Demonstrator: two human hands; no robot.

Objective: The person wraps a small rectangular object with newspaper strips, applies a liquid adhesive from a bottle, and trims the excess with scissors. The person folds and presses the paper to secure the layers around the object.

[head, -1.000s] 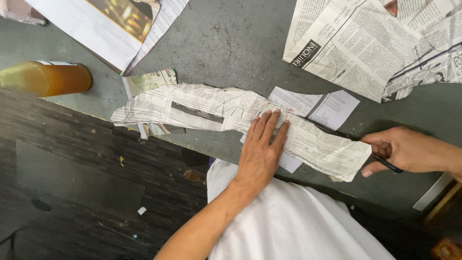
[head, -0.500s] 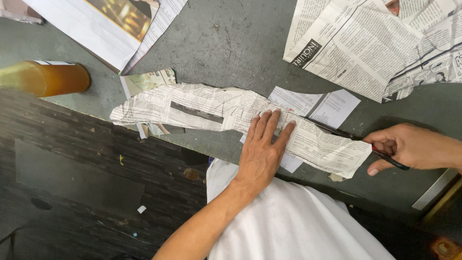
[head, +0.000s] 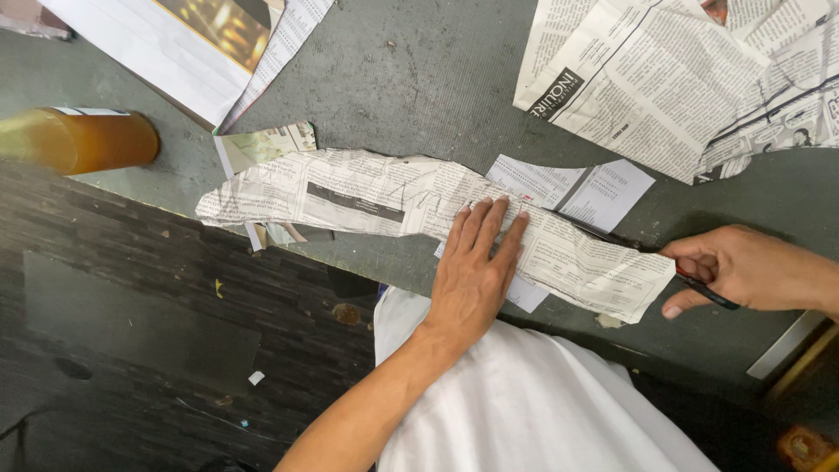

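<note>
- left hand (head: 472,267) is spread flat, fingers open, mid-frame on the long newspaper strip (head: 384,197), pinning it so it can't slide
- right hand (head: 738,267) at the right edge is closed round dark scissors (head: 642,249), blades lying along the strip's end
- amber bottle (head: 79,140) sits upper left, out of the way

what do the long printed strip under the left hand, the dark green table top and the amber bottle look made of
Long printed strip: thin matte newsprint, wrinkled, with ragged edges. Dark green table top: looks like a painted hard surface, dull and speckled with scuffs; the base material is unclear. Amber bottle: probably translucent plastic or glass, glossy, light glowing through; it cannot be told which.
</note>
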